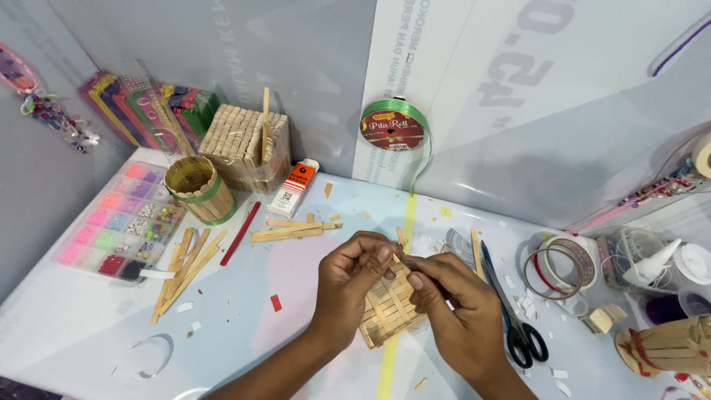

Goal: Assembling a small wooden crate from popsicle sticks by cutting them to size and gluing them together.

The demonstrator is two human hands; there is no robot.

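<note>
The pale counter [96,333] runs wide under everything, littered with paper scraps. At its left edge lies a clear bead organiser [118,222] full of pink and green beads, and behind it a bundled block of craft sticks [241,144] beside a small round stick-walled pot [198,189]. A green ribbon spool [392,124] leans against the back wall. Loose sticks [185,270] fan out near the pot; black-handled scissors [515,318] lie to the right.

Near the front edge, both hands hold a small lattice panel of glued sticks [389,311] just above the counter. The left hand [348,285] has its fingers pinched on the panel's upper edge; the right hand [459,311] clamps the right side, thumb pressing on top. It looks light and stiff but brittle at the glue joints, best gripped along the edges.
</note>
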